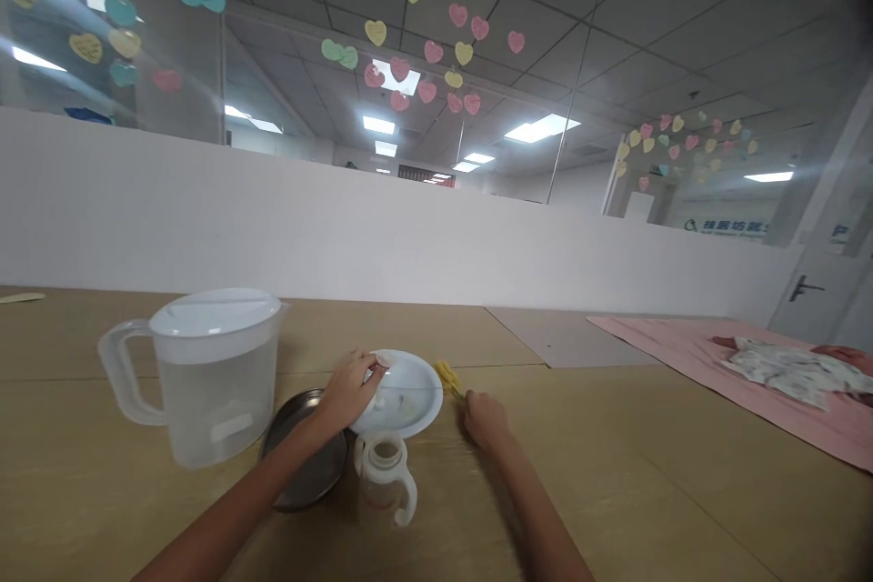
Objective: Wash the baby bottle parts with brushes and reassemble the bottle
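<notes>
My left hand (pixel 351 389) is closed over the left side of a white plate (pixel 426 407), fingertips pinched round a small whitish piece I cannot make out. Small pale pieces lie on the plate. My right hand (pixel 486 418), also closed, grips the thin green stem of a yellow-headed stick (pixel 446 375); whether it is a brush or a flower is unclear. In front of the plate stands an uncapped clear baby bottle (pixel 386 473) with a white collar and curved handles. Under my left forearm, a round metal pan (pixel 306 464) is partly hidden.
A large clear lidded pitcher (pixel 218 391), holding what looks like water, stands at the left. Farther right, a pink cloth (pixel 750 391) has a patterned garment (pixel 797 368) on it. A white low wall (pixel 409 241) with glass above borders the brown table (pixel 614 473) at the back.
</notes>
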Demonstrator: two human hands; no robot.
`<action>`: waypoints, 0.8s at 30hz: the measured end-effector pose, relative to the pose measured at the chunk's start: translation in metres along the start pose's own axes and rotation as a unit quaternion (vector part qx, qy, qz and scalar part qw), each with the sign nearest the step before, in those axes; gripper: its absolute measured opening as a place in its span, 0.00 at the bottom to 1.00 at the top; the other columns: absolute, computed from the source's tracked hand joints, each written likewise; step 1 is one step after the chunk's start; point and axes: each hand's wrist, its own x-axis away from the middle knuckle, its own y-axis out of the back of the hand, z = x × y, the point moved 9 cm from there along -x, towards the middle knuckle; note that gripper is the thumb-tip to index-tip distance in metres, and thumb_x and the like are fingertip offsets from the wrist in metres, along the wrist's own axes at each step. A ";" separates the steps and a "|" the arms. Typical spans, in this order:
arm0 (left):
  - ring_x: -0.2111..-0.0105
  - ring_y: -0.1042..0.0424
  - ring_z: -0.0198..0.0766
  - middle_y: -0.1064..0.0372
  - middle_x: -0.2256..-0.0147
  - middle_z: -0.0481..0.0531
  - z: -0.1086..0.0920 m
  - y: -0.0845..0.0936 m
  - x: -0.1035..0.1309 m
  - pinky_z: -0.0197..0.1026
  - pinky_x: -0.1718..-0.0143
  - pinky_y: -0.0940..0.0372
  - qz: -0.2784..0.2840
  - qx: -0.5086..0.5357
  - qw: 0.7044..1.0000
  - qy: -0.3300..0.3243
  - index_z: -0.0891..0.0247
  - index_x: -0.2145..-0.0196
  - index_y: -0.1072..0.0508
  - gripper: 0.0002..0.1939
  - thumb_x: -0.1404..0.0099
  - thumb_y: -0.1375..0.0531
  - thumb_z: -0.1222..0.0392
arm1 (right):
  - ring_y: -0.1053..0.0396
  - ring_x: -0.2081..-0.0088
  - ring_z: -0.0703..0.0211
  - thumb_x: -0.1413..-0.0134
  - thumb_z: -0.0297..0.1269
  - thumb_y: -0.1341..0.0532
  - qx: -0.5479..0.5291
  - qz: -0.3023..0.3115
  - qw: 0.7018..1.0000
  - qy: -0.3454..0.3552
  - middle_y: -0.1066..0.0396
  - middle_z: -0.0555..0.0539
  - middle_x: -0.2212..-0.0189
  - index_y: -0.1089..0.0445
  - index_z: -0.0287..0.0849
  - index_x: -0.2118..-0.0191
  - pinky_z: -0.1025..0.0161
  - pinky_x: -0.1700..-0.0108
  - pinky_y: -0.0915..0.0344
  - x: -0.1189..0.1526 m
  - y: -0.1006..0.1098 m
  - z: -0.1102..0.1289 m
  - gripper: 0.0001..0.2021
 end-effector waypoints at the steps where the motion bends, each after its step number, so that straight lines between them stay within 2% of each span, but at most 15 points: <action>1: 0.63 0.35 0.40 0.33 0.68 0.54 0.000 0.000 0.001 0.41 0.60 0.41 -0.004 0.027 1.000 0.002 0.64 0.66 0.28 0.18 0.36 0.54 0.53 | 0.30 0.63 0.52 0.47 0.25 0.52 -0.001 -0.003 1.000 -0.008 0.29 0.36 0.65 0.32 0.36 0.62 0.64 0.67 0.42 -0.001 0.002 -0.004 0.13; 3: 0.64 0.35 0.39 0.32 0.68 0.54 -0.001 0.000 0.002 0.41 0.60 0.40 -0.010 0.083 0.996 0.016 0.65 0.65 0.28 0.18 0.37 0.54 0.53 | 0.30 0.65 0.54 0.45 0.26 0.54 -0.032 -0.042 0.998 -0.027 0.29 0.38 0.66 0.33 0.37 0.61 0.65 0.69 0.42 -0.001 0.013 -0.011 0.13; 5: 0.64 0.34 0.39 0.31 0.66 0.54 -0.002 -0.002 0.001 0.41 0.60 0.40 -0.008 0.147 0.988 0.040 0.65 0.65 0.28 0.17 0.38 0.53 0.53 | 0.31 0.67 0.56 0.41 0.31 0.56 -0.109 -0.140 0.984 -0.034 0.29 0.40 0.67 0.35 0.37 0.58 0.65 0.69 0.42 0.004 0.034 -0.012 0.15; 6: 0.63 0.34 0.39 0.31 0.65 0.54 -0.002 -0.004 0.001 0.41 0.59 0.40 -0.004 0.185 0.981 0.053 0.65 0.65 0.28 0.17 0.39 0.52 0.53 | 0.31 0.67 0.57 0.40 0.33 0.57 -0.158 -0.204 0.966 -0.023 0.29 0.40 0.66 0.36 0.37 0.56 0.65 0.68 0.41 0.010 0.046 -0.010 0.16; 8: 0.62 0.33 0.40 0.30 0.65 0.53 -0.004 -0.008 -0.001 0.41 0.58 0.39 0.009 0.267 0.960 0.083 0.66 0.66 0.28 0.16 0.40 0.51 0.54 | 0.31 0.67 0.58 0.40 0.37 0.58 -0.234 -0.310 0.920 0.048 0.29 0.41 0.66 0.37 0.37 0.55 0.66 0.66 0.39 0.027 0.065 0.006 0.17; 9: 0.62 0.33 0.40 0.30 0.66 0.53 -0.005 -0.009 -0.001 0.41 0.58 0.39 0.013 0.306 0.946 0.102 0.66 0.66 0.28 0.17 0.41 0.51 0.53 | 0.32 0.68 0.60 0.40 0.38 0.57 -0.252 -0.339 0.901 0.103 0.29 0.42 0.67 0.36 0.37 0.56 0.66 0.66 0.39 0.036 0.071 0.019 0.17; 11: 0.62 0.33 0.40 0.30 0.66 0.54 -0.005 -0.008 -0.001 0.41 0.59 0.38 0.012 0.381 0.915 0.134 0.67 0.66 0.28 0.18 0.41 0.49 0.51 | 0.32 0.71 0.62 0.41 0.37 0.55 -0.251 -0.355 0.876 0.210 0.29 0.43 0.69 0.34 0.38 0.58 0.68 0.67 0.38 0.051 0.076 0.046 0.16; 13: 0.64 0.32 0.39 0.30 0.67 0.54 -0.005 -0.002 0.001 0.41 0.59 0.37 -0.002 0.447 0.881 0.157 0.68 0.66 0.28 0.18 0.43 0.46 0.49 | 0.33 0.73 0.64 0.42 0.36 0.54 -0.238 -0.368 0.863 0.252 0.30 0.44 0.71 0.33 0.38 0.59 0.69 0.69 0.38 0.060 0.078 0.060 0.15; 16: 0.65 0.32 0.36 0.31 0.70 0.52 -0.004 0.009 0.004 0.41 0.57 0.36 -0.029 0.528 0.830 0.175 0.69 0.61 0.29 0.19 0.44 0.43 0.50 | 0.34 0.74 0.64 0.42 0.35 0.54 -0.236 -0.401 0.859 0.215 0.30 0.44 0.72 0.32 0.37 0.60 0.69 0.70 0.39 0.064 0.082 0.054 0.15; 18: 0.64 0.31 0.35 0.30 0.68 0.53 -0.006 0.014 0.004 0.41 0.55 0.36 -0.033 0.567 0.804 0.176 0.70 0.58 0.30 0.20 0.43 0.43 0.52 | 0.34 0.74 0.64 0.42 0.35 0.54 -0.239 -0.408 0.858 0.200 0.29 0.44 0.73 0.31 0.37 0.61 0.69 0.70 0.38 0.064 0.082 0.051 0.15; 21: 0.57 0.32 0.37 0.31 0.56 0.59 -0.011 0.016 0.003 0.40 0.53 0.36 -0.013 0.601 0.781 0.171 0.68 0.55 0.31 0.18 0.39 0.45 0.54 | 0.35 0.76 0.66 0.42 0.35 0.54 -0.230 -0.395 0.857 0.237 0.31 0.45 0.76 0.31 0.36 0.60 0.70 0.72 0.39 0.066 0.080 0.063 0.16; 24: 0.52 0.34 0.38 0.37 0.48 0.59 -0.014 0.017 0.002 0.40 0.52 0.36 0.001 0.610 0.773 0.176 0.66 0.53 0.32 0.17 0.37 0.47 0.57 | 0.36 0.78 0.66 0.42 0.34 0.54 -0.206 -0.392 0.856 0.268 0.33 0.47 0.80 0.31 0.35 0.58 0.70 0.74 0.40 0.070 0.077 0.074 0.16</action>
